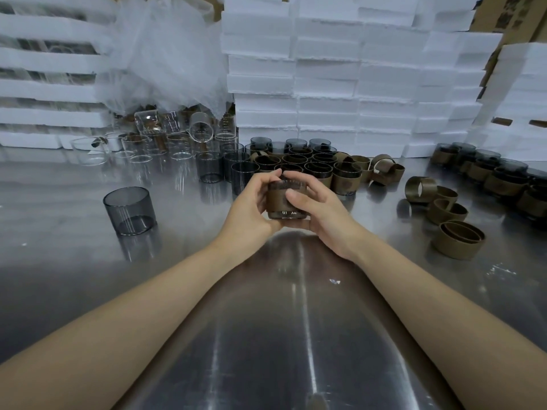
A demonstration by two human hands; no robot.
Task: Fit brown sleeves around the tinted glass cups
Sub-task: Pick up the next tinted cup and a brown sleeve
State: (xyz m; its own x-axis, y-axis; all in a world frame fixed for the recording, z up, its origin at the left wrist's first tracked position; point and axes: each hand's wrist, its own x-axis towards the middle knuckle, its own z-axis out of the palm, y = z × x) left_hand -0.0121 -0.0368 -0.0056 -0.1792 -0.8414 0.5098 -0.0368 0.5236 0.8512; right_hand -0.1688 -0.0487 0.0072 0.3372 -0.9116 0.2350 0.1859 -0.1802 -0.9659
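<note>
A tinted glass cup [286, 215] is held upright at the middle of the steel surface [296, 321], enclosed by both hands. Whether its base rests on the metal or is lifted just clear cannot be told. The left hand [251, 202] is curled round the cup's left wall, fingertips up at the rim. The right hand [319, 214] is wrapped round the right wall, its thumb laid across the brown sleeve [276, 199]. The sleeve is seen round the cup's middle, with a band of bare glass left showing below it. How squarely it is seated is hidden by the fingers.

The glass is judged light, stiff, smooth and easily chipped, so it is best gripped by the side walls rather than pinched at the thin rim. The sleeve looks thin and pliable, and is best pushed evenly along its edge so that it is not creased.

A bare tinted cup [129, 210] stands well apart to the left, and loose sleeves [458, 239] lie to the right. Sleeved cups [310, 167] are grouped just behind the hands, in front of stacked white foam boxes [325, 84].
</note>
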